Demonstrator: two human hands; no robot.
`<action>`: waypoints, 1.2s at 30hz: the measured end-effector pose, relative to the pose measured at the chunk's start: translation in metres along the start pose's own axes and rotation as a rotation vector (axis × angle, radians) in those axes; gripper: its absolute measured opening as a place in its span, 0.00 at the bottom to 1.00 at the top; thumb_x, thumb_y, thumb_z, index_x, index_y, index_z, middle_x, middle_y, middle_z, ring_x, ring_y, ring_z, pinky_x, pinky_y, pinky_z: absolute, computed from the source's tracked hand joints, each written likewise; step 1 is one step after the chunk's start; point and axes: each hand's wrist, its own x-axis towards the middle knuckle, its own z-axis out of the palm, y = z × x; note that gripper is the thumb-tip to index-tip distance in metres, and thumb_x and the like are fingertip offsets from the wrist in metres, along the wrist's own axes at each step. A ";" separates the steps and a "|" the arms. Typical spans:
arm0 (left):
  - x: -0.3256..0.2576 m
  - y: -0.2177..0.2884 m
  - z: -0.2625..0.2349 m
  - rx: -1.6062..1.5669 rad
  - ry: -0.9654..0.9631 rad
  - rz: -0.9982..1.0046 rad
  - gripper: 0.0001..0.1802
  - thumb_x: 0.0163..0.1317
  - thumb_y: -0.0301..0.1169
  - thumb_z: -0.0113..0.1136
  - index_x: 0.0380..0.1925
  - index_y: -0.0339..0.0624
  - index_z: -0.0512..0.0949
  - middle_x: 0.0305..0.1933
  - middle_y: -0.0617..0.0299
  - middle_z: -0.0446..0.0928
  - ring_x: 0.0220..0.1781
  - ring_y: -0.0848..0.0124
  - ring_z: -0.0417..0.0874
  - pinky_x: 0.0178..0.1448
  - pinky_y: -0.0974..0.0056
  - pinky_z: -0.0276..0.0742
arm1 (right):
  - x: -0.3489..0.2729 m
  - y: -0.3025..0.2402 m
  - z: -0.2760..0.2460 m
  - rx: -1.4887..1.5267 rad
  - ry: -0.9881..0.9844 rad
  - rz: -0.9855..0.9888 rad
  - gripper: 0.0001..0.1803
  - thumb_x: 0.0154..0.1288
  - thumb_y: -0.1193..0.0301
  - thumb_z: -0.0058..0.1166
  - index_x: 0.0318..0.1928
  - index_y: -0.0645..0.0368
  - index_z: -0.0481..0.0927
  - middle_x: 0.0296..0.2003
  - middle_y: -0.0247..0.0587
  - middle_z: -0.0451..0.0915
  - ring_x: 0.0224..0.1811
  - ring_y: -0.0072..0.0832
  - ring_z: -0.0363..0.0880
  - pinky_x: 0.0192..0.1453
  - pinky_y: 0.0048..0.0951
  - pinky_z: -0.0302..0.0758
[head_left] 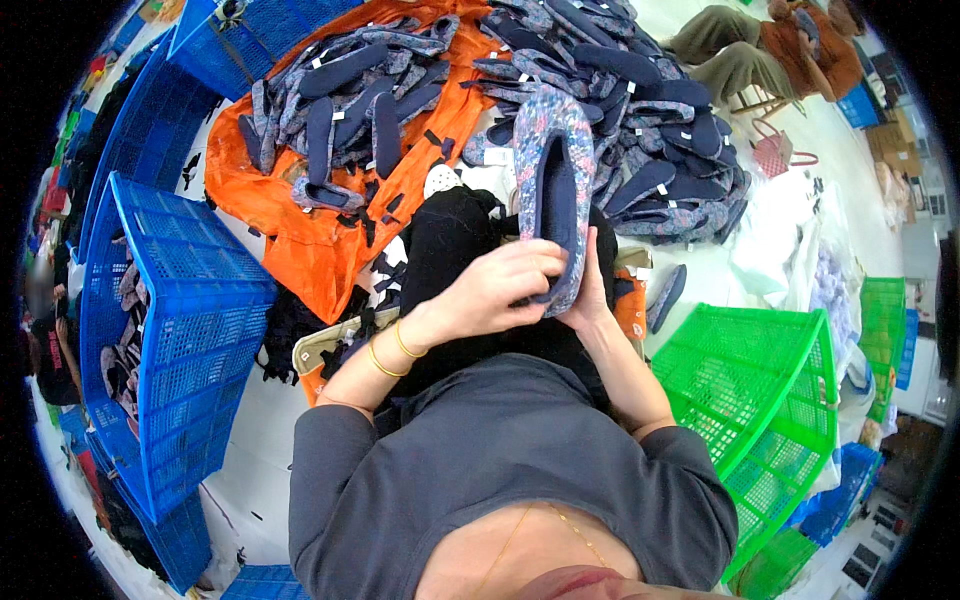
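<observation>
A floral slipper (pixel 548 118) with a dark blue lining is raised over my lap, its toe pointing away from me. My left hand (pixel 498 287) has curled fingers on the left side of the heel, with the fingertips at the opening's edge. From the right, my right hand (pixel 592 288) grips the heel; most of its fingers are hidden behind the slipper. Beyond my knees lie two heaps of similar slippers, a left heap (pixel 345 100) and a larger right heap (pixel 665 150), some with dark soles facing up.
An orange sheet (pixel 285 235) lies under the left heap, with black scraps on it. Blue crates (pixel 200 300) stand at my left, green crates (pixel 735 370) at my right. One loose slipper (pixel 667 297) rests near the green crates. Another person (pixel 770 50) sits at the far right.
</observation>
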 end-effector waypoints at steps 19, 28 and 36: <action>-0.024 -0.025 -0.004 -1.171 0.578 -0.685 0.27 0.66 0.25 0.56 0.64 0.41 0.62 0.59 0.58 0.74 0.58 0.67 0.77 0.62 0.59 0.74 | 0.002 -0.043 0.024 -1.557 0.427 -0.757 0.22 0.66 0.65 0.58 0.56 0.63 0.74 0.41 0.44 0.78 0.41 0.32 0.77 0.47 0.29 0.73; -0.041 -0.026 0.004 -1.440 0.512 -0.739 0.30 0.65 0.27 0.57 0.66 0.44 0.60 0.60 0.60 0.73 0.60 0.67 0.76 0.64 0.58 0.72 | 0.016 -0.042 0.042 -1.132 0.170 -0.756 0.15 0.68 0.74 0.56 0.53 0.66 0.74 0.44 0.36 0.79 0.41 0.18 0.77 0.48 0.19 0.73; -0.052 -0.030 0.016 -1.565 0.379 -0.716 0.31 0.65 0.27 0.58 0.66 0.41 0.58 0.58 0.54 0.74 0.57 0.65 0.79 0.61 0.58 0.77 | 0.030 -0.039 0.046 -1.084 0.062 -0.764 0.17 0.65 0.74 0.59 0.52 0.66 0.73 0.42 0.37 0.79 0.42 0.20 0.79 0.48 0.22 0.75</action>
